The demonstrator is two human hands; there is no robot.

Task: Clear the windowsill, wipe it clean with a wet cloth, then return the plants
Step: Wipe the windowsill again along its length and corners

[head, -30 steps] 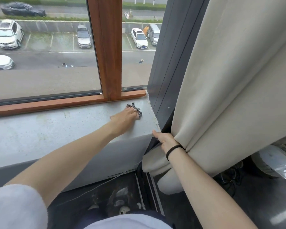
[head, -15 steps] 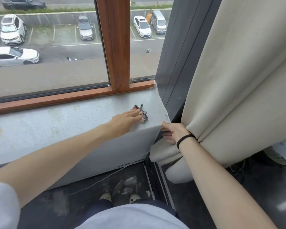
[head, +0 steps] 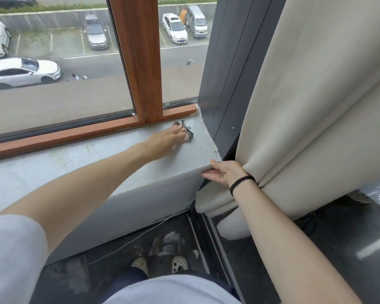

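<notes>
Against the frame 0.5 s earlier, the left hand point(head: 167, 140) and the cloth point(head: 187, 131) have moved back across the windowsill point(head: 53, 170), from mid-depth to just short of the wooden window frame point(head: 138, 62). The right hand point(head: 223, 173) has also shifted: its thumb now sits on the sill's front right corner.

The cloth, in a black-and-white check, lies bunched near the sill's right end, below the frame's upright. Its long axis runs diagonally, with 1 end pointing back-left at the frame and the other pointing front-right.

The left fingers lie over the cloth and press it down; whether the tips curl round it cannot be told. The right fingers are extended along the sill's front face, grasping nothing. The right wrist touches the curtain point(head: 316, 106).
</notes>
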